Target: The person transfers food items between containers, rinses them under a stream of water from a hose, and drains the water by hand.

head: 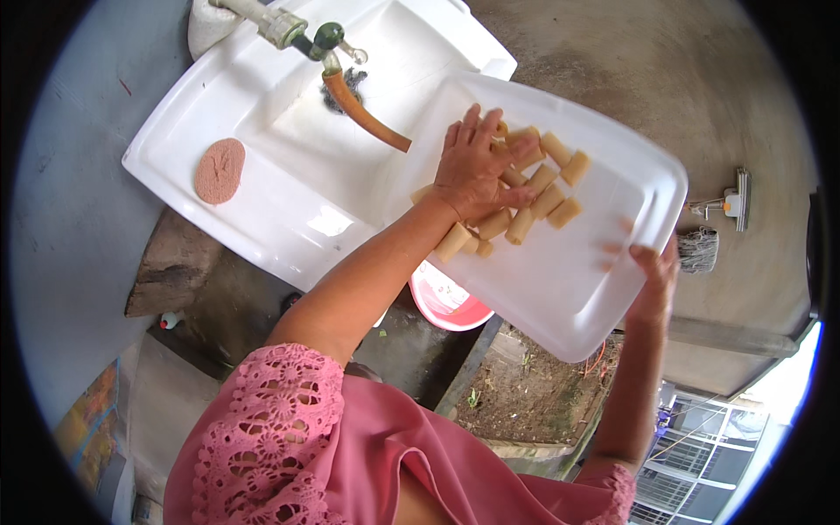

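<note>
A shallow, translucent white plastic tray (590, 262) is held up over the right side of the white sink (289, 216). My right hand (653, 272) grips its right rim, thumb on top and fingers showing faintly through the plastic from below. Several short, tan cylindrical pieces (541, 178) lie clustered on the tray's left part; what they are made of I cannot tell. Spread over this cluster is my left hand (478, 167), palm down with fingers apart, touching some pieces and hiding others.
A tap (328, 39) with an orange hose (367, 117) reaches over the sink bowl. On the drainboard lies an oval pink sponge or pad (220, 170). A pink basin (453, 308) sits below the tray. A squeegee (738, 200) and a grey mop head (697, 249) are at the right.
</note>
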The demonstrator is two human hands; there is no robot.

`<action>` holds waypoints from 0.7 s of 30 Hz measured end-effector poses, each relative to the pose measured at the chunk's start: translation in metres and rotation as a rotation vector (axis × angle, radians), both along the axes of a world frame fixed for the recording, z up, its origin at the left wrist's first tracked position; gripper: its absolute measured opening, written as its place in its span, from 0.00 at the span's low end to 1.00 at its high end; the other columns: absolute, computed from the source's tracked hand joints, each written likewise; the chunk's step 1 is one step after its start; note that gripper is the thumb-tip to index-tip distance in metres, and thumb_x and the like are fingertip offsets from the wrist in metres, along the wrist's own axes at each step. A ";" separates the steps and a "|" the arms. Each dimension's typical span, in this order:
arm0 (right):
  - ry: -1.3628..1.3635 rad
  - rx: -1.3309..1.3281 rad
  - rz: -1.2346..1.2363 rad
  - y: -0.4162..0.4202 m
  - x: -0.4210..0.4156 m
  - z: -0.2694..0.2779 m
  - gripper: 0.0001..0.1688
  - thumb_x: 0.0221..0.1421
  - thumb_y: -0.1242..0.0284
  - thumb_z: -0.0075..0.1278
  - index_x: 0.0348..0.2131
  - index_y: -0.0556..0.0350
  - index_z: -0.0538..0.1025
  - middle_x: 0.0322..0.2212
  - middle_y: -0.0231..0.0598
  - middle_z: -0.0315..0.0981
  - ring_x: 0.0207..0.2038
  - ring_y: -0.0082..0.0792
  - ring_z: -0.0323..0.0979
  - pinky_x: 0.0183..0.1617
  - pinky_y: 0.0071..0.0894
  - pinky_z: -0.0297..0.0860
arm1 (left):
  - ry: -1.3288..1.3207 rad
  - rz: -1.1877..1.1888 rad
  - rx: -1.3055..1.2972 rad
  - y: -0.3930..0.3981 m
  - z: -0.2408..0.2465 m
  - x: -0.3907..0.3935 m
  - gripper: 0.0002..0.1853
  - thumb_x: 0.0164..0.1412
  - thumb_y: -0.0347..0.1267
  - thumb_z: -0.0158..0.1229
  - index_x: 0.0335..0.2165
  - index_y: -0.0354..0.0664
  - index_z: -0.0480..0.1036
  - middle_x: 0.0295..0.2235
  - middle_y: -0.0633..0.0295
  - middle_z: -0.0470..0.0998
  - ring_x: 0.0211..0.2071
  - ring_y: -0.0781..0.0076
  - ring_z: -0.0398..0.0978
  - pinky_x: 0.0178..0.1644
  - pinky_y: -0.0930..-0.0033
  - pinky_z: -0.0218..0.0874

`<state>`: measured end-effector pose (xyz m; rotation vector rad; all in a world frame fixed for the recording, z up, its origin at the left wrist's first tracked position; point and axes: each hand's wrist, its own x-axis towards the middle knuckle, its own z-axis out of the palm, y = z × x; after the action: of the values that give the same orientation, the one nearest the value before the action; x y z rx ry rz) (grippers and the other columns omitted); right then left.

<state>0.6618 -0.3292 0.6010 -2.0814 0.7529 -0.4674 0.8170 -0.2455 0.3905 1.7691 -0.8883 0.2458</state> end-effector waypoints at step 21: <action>-0.830 1.044 -0.585 -0.074 -0.270 -0.254 0.37 0.36 0.67 0.47 0.50 0.53 0.65 0.42 0.45 0.67 0.44 0.47 0.68 0.48 0.49 0.67 | -0.113 0.037 1.034 0.129 0.111 0.175 0.26 0.50 0.41 0.61 0.47 0.44 0.69 0.48 0.52 0.67 0.54 0.58 0.61 0.53 0.66 0.56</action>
<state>0.3913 -0.4033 0.3469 -0.5769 0.8112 -0.9196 0.9922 -0.1168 0.5012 2.7371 -1.1713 -0.1347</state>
